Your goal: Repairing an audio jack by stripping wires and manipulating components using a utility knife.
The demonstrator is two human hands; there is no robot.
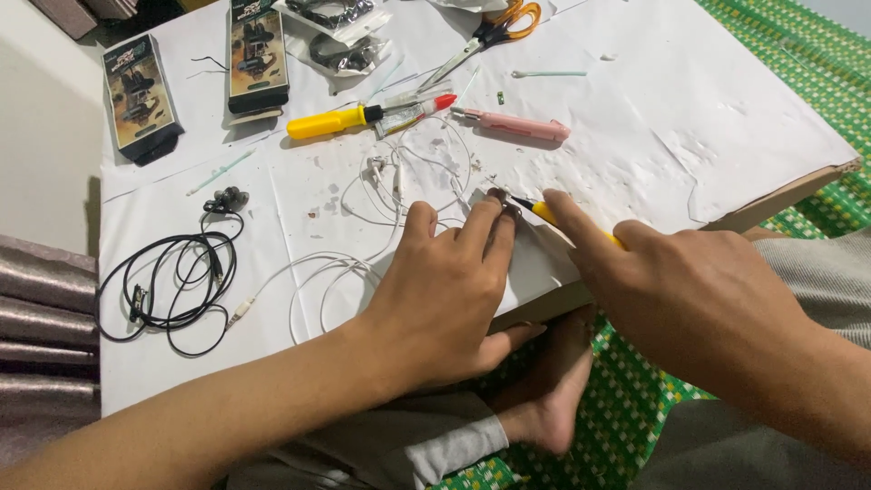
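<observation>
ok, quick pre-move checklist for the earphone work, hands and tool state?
1. Left hand pins the small part on the white paper: ok, fingertips pressed down beside the tool tip.
2. Right hand grips the yellow-handled tool: ok, tip points at the part.
3. Tip actually touching the part: cannot tell, fingers hide the contact.
4. White earphone cable clear of the tip: not ok, loops run under and close to the left hand.
5. Black earphones out of the way: ok, coiled at the left side.
6. Scissors and yellow screwdriver clear of the hands: ok, at the far side.
</observation>
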